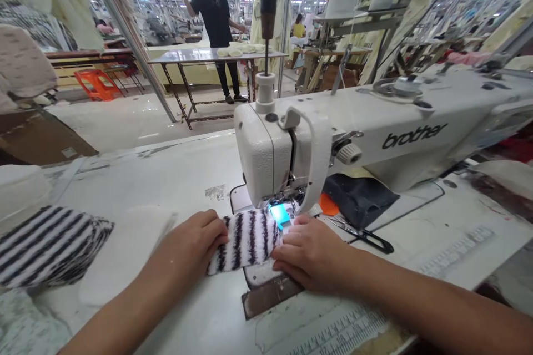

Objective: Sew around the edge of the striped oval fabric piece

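Observation:
A fluffy black-and-white striped fabric piece lies on the bed of a white sewing machine, its far edge by the lit presser foot area. My left hand grips the piece's left edge, fingers closed with the thumb hidden. Close to the needle, my right hand has its fingers bent together on the right edge of the same piece. A small bright blue-lit patch shows just beyond the fabric, between the hands. The needle itself is too small to make out.
Left of my forearm lies a stack of striped fabric pieces. Thread snips, a dark cloth and an orange piece lie right of the needle. Ruler markings run along the front. A person stands behind a far table.

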A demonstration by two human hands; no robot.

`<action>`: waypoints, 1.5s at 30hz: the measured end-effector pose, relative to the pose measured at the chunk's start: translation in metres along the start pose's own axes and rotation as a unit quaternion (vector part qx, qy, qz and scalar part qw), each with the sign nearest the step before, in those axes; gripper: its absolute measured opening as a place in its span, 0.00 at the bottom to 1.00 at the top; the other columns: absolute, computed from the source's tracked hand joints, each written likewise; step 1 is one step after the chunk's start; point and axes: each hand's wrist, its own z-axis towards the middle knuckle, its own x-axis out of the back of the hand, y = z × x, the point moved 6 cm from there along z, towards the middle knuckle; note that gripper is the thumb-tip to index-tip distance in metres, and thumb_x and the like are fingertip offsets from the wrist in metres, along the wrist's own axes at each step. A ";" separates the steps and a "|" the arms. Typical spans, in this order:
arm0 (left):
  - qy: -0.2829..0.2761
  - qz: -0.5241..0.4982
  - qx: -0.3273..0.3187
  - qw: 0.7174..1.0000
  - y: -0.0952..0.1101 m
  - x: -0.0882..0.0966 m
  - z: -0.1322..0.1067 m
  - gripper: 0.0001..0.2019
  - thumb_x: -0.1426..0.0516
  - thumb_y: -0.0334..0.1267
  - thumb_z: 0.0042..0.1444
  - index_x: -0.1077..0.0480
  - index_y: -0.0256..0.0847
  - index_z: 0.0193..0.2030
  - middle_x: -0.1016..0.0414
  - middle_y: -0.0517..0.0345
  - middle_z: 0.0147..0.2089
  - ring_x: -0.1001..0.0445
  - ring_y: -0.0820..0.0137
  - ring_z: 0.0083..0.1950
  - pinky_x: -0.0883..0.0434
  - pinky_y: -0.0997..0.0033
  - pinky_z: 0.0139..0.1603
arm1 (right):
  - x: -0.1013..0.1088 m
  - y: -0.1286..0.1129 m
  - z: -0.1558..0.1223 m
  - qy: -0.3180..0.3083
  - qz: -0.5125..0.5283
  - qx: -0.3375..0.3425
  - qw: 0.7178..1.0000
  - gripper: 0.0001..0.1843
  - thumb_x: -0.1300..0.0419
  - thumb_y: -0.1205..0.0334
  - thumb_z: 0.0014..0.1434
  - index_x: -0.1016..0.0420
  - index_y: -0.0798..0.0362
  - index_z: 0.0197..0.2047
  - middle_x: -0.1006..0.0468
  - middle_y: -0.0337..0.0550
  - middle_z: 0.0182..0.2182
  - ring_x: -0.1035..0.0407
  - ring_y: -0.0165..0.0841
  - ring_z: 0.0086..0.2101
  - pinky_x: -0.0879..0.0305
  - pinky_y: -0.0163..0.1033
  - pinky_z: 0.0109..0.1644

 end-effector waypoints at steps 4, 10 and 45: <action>0.062 0.085 -0.049 0.993 0.011 0.013 0.004 0.10 0.51 0.31 0.59 0.33 0.40 0.29 0.32 0.55 0.32 0.35 0.62 0.34 0.38 0.62 0.34 | 0.000 -0.004 -0.001 0.005 0.014 0.013 1.000 0.08 0.48 0.63 0.61 0.30 0.54 0.33 0.26 0.39 0.24 0.37 0.31 0.26 0.52 0.40 0.37; 0.140 0.002 -0.199 0.970 0.057 0.005 0.017 0.12 0.54 0.31 0.63 0.30 0.37 0.37 0.30 0.52 0.35 0.35 0.63 0.37 0.34 0.64 0.36 | -0.002 -0.008 -0.003 0.016 0.031 0.032 0.999 0.11 0.50 0.63 0.60 0.30 0.55 0.30 0.26 0.38 0.23 0.37 0.30 0.25 0.51 0.41 0.36; 0.017 -0.016 -0.242 0.970 0.049 -0.009 0.026 0.15 0.52 0.27 0.60 0.33 0.46 0.49 0.31 0.56 0.45 0.36 0.64 0.43 0.38 0.63 0.43 | -0.001 0.004 -0.002 0.031 0.021 -0.012 0.999 0.08 0.48 0.63 0.60 0.29 0.53 0.33 0.26 0.38 0.24 0.36 0.31 0.27 0.51 0.37 0.35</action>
